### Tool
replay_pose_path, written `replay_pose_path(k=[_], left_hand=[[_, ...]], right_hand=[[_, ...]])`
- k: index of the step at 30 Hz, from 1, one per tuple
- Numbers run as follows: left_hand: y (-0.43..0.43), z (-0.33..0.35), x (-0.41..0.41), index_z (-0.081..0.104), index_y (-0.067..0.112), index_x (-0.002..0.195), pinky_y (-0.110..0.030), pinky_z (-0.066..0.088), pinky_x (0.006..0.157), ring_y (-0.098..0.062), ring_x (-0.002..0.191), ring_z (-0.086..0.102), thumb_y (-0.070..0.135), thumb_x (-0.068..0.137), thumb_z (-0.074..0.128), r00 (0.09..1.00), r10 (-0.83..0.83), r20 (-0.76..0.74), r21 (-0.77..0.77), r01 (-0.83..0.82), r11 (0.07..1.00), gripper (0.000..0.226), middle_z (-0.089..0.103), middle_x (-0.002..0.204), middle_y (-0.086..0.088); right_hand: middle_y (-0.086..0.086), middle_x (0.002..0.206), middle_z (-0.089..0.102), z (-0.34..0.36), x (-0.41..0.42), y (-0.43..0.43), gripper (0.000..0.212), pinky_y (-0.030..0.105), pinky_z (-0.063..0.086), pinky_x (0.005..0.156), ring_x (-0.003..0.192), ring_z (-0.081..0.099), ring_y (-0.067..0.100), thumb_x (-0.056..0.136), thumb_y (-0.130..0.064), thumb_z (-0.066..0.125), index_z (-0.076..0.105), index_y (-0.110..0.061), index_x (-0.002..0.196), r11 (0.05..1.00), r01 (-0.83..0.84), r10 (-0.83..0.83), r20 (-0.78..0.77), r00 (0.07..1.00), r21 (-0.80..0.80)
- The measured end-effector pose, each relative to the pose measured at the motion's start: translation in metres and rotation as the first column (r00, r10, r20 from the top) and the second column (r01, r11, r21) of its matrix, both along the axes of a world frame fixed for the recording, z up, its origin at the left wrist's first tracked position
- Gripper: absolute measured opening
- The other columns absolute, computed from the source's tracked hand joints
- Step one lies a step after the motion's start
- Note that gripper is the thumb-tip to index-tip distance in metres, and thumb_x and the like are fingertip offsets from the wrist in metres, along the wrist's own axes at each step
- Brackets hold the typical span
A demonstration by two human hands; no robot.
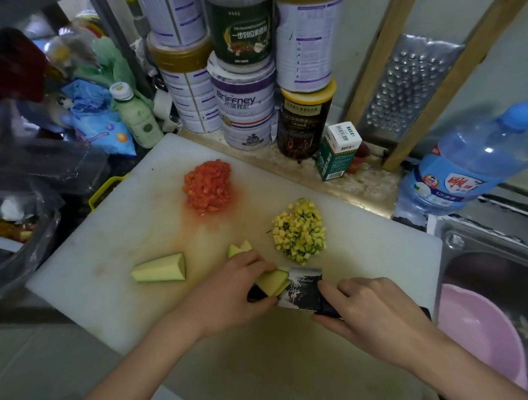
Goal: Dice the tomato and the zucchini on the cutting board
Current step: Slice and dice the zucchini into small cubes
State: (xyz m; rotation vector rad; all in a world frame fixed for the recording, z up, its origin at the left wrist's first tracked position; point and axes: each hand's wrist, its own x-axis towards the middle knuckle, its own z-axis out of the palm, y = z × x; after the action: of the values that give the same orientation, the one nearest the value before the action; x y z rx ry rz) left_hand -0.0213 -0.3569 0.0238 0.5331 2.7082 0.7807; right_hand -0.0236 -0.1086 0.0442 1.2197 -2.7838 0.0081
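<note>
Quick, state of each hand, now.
Left hand: holds a zucchini wedge beside the knife blade.
Right hand: grips the knife by its handle.

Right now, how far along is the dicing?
Done: the diced tomato pile, no whole tomato visible; a diced zucchini pile beside it. In hand: the left hand holds a zucchini wedge against the knife, gripped by the right hand. Left: that wedge, a large zucchini chunk and two small zucchini pieces on the cutting board.
</note>
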Motion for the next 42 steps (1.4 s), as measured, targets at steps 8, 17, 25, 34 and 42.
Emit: replay_pose_path(k=[8, 17, 25, 34, 42], left_hand=[[0.005, -0.012, 0.012, 0.056, 0.033, 0.115, -0.011, 0.039, 0.085, 0.007, 0.102, 0.045, 0.049, 0.074, 0.066, 0.976, 0.105, 0.192, 0.123, -0.131, 0.984, 0.045, 0.044, 0.108, 0.026], [-0.002, -0.027, 0.037, 0.058, 0.031, 0.101, -0.015, 0.041, 0.074, 0.003, 0.095, 0.051, 0.029, 0.070, 0.072, 0.915, 0.320, 0.247, 0.188, -0.369, 0.910, 0.034, 0.053, 0.098, 0.016], [-0.021, -0.045, 0.057, 0.053, 0.034, 0.093, -0.006, 0.035, 0.072, 0.001, 0.088, 0.049, 0.021, 0.074, 0.077, 0.813, 0.558, 0.167, 0.056, -0.573, 0.818, 0.034, 0.047, 0.095, 0.014], [-0.010, -0.070, 0.067, 0.059, 0.008, 0.108, -0.030, 0.040, 0.072, -0.027, 0.100, 0.049, 0.023, 0.073, 0.080, 0.674, 0.735, -0.075, -0.071, -0.738, 0.671, 0.043, 0.051, 0.104, -0.009], [0.006, -0.070, 0.068, 0.058, 0.008, 0.120, -0.026, 0.039, 0.079, -0.027, 0.101, 0.054, 0.022, 0.080, 0.077, 0.701, 0.711, -0.060, -0.001, -0.712, 0.702, 0.046, 0.053, 0.108, -0.007]], right_hand=[[-0.004, 0.050, 0.050, -0.012, 0.001, 0.007, 0.039, 0.023, 0.028, 0.034, 0.038, 0.048, 0.017, 0.065, -0.051, 0.079, 0.063, -0.018, 0.077, 0.998, -0.068, 0.068, 0.058, 0.996, 0.012], [-0.005, 0.050, 0.052, -0.026, 0.011, 0.006, 0.038, 0.024, 0.030, 0.035, 0.039, 0.050, 0.016, 0.081, -0.050, 0.042, 0.065, -0.021, 0.077, 0.999, -0.022, 0.024, 0.082, 0.996, -0.023], [-0.005, 0.049, 0.051, -0.033, 0.012, 0.006, 0.032, 0.022, 0.028, 0.035, 0.038, 0.050, 0.017, 0.075, -0.052, 0.069, 0.063, -0.020, 0.074, 0.998, -0.048, 0.050, 0.100, 0.994, -0.026], [-0.001, 0.059, 0.060, -0.046, 0.025, 0.037, 0.062, 0.024, 0.042, 0.033, 0.044, 0.058, 0.017, 0.097, -0.054, 0.029, 0.073, -0.011, 0.091, 0.972, 0.096, -0.077, 0.096, 0.992, -0.214], [0.000, 0.063, 0.066, -0.041, 0.025, 0.027, 0.049, 0.032, 0.048, 0.034, 0.045, 0.061, 0.018, 0.082, -0.053, 0.049, 0.073, -0.011, 0.094, 0.934, 0.226, -0.197, 0.129, 0.972, -0.276]])
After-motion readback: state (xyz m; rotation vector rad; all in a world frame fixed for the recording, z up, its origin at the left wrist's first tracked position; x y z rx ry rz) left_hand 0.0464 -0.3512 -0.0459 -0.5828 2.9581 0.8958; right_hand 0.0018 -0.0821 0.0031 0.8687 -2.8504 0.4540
